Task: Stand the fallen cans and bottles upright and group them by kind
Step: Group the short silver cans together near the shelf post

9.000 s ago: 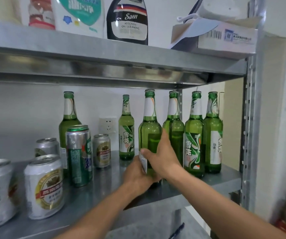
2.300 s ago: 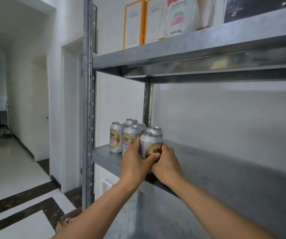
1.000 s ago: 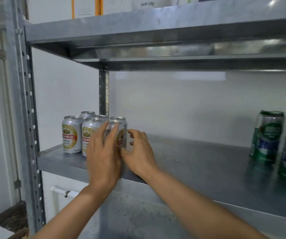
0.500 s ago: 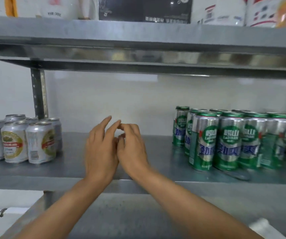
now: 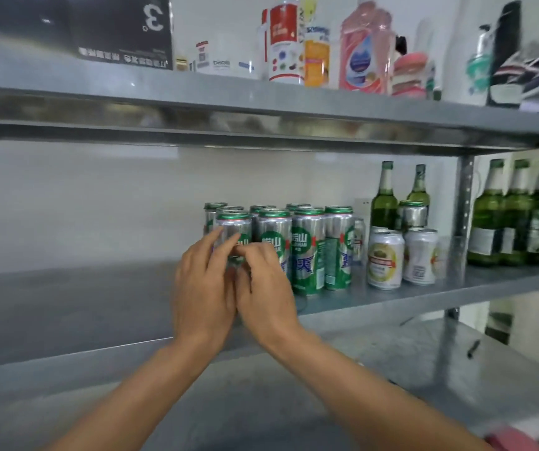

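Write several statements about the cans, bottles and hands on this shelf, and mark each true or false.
1. The green cans all stand upright. True.
2. The short silver cans stand left of the green cans. False: they stand to their right.
3. The left hand and the right hand are in front of the green cans. True.
4. A bottle lies on its side. False: the green bottles in view all stand upright.

green-silver cans [image 5: 307, 249]; green bottles [image 5: 502, 216]
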